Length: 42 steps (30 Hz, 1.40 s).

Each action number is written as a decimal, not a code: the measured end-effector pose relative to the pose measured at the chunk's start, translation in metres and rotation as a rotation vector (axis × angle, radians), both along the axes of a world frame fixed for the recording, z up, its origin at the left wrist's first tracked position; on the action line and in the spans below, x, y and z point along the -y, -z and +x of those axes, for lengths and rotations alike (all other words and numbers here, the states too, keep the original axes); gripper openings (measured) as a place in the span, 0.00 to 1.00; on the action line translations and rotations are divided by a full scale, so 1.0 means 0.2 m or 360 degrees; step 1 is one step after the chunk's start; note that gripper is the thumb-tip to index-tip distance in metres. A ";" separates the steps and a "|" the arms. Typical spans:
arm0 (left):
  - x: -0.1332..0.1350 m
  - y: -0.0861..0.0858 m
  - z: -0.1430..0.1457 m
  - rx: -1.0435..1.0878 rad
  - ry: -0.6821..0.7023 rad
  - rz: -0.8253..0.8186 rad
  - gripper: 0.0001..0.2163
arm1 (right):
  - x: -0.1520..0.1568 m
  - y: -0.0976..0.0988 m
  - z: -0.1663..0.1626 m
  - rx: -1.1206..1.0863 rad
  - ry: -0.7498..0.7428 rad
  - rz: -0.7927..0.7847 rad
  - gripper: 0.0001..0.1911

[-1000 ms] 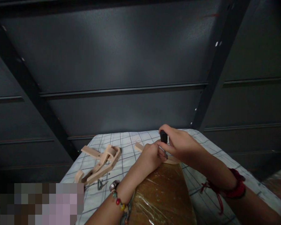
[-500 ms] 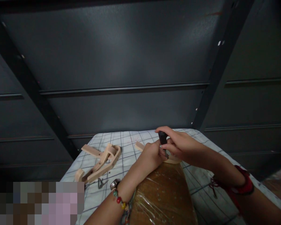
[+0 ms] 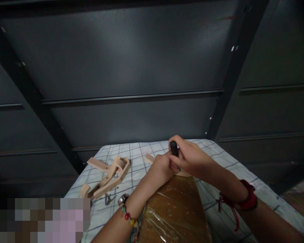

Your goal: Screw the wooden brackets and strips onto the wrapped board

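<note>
My right hand point(image 3: 192, 154) is closed around the black handle of a screwdriver point(image 3: 174, 149), held nearly upright with the shaft pointing down. My left hand point(image 3: 160, 169) is closed on a pale wooden piece point(image 3: 184, 173), just below the screwdriver. One end of pale wood point(image 3: 149, 158) sticks out past the left hand's far side. The fingers of both hands meet around the screwdriver's lower part, so its tip is hidden. Under the wooden piece lies a brown block point(image 3: 174, 206) wrapped in clear plastic.
To the left a jointed wooden assembly point(image 3: 121, 170) lies on the checked cloth point(image 3: 138, 148). Small dark metal parts point(image 3: 108, 199) lie near my left wrist. A dark metal panel wall point(image 3: 131, 118) rises behind the table. The lower left corner is blurred out.
My right hand has turned around the screwdriver handle, and its wrist and forearm have shifted slightly left. The handle stands a little differently. My left hand has barely moved.
</note>
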<state>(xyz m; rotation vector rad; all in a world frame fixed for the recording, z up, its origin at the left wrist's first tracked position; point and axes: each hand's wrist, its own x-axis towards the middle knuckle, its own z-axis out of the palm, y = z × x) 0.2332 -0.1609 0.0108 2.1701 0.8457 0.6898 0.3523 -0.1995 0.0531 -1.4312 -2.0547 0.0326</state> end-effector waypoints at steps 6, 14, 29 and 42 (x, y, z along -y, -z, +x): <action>-0.01 0.00 -0.01 0.0012 0.0003 0.0082 0.05 | 0.04 -0.05 0.03 -0.0050 -0.0197 -0.0182 0.17; -0.02 0.01 -0.01 0.0078 0.0141 -0.0078 0.15 | 0.08 -0.10 0.09 0.0011 -0.0162 -0.0312 0.20; -0.04 0.05 0.00 0.0029 0.0015 0.0027 0.07 | 0.02 0.00 0.04 0.0248 -0.0174 0.0245 0.17; -0.04 0.05 0.00 0.0003 -0.0035 0.0009 0.07 | 0.03 -0.03 0.02 0.0068 -0.0049 0.0220 0.13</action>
